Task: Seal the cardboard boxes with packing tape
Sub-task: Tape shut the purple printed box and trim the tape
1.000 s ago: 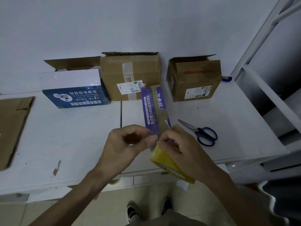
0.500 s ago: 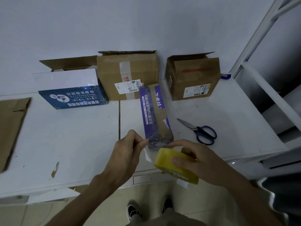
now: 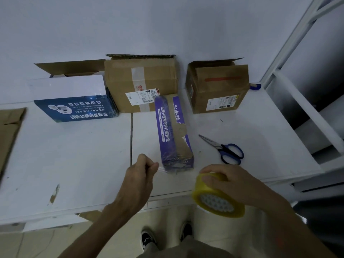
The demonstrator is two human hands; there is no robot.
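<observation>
A long purple box [image 3: 167, 131] lies on the white table [image 3: 74, 155], its length running away from the person, with a strip of brown tape along its top. Just left of its near end, the left hand [image 3: 141, 170] pinches the free end of clear packing tape [image 3: 161, 170] between thumb and curled fingers. The film reaches toward the box's near end, though it is too faint to tell whether it touches. To the right of that near end, at the table edge, the right hand [image 3: 229, 181] grips a yellow tape roll [image 3: 217, 199] from above, its fingers curled over the rim and the roll tilted so that its core faces the camera.

Blue-handled scissors [image 3: 225, 148] lie closed to the right of the purple box. Against its far end stands a brown carton [image 3: 141, 81] with a shipping label, top flaps raised. Farther right of that stands a smaller brown carton [image 3: 217, 86], also open. Far left of the purple box sits a blue-and-white printed box [image 3: 74, 101], and beyond it a flattened piece of cardboard [image 3: 9, 131].
</observation>
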